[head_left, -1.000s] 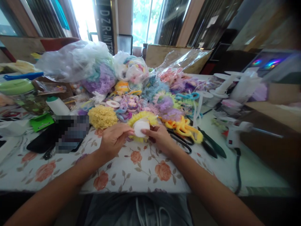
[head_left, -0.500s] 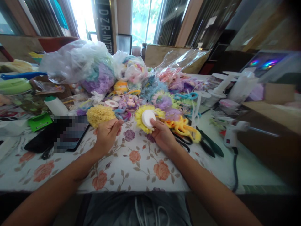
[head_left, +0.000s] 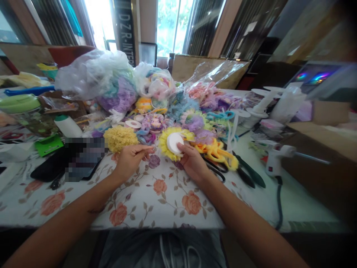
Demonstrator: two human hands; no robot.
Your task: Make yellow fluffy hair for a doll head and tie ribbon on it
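Observation:
In my right hand (head_left: 192,158) is a yellow pleated ribbon rosette (head_left: 166,149) with a round white disc (head_left: 174,143) at its centre. The thumb lies on the disc's edge, and the other fingers are behind the rosette. My left hand (head_left: 130,160) is a short way to the left of it, thumb and fingertips pinched together and pointing towards the rosette. What the pinch holds, if anything, is too small to make out. Just behind that hand sits a fluffy yellow ball (head_left: 119,138). Yellow-orange fuzzy strips (head_left: 216,150) lie beyond my right hand.
A phone (head_left: 86,160) and a green holder (head_left: 49,145) lie at left, near a white thread cone (head_left: 67,125). Bagged yarn (head_left: 119,91) is heaped at the back. To the right are dark-handled pliers (head_left: 251,169), a glue gun (head_left: 275,160) and a cardboard box (head_left: 320,126).
My left hand has moved right, closer to the rosette, and its curled fingers have straightened into a pinch. The rosette has shifted slightly left in my right hand.

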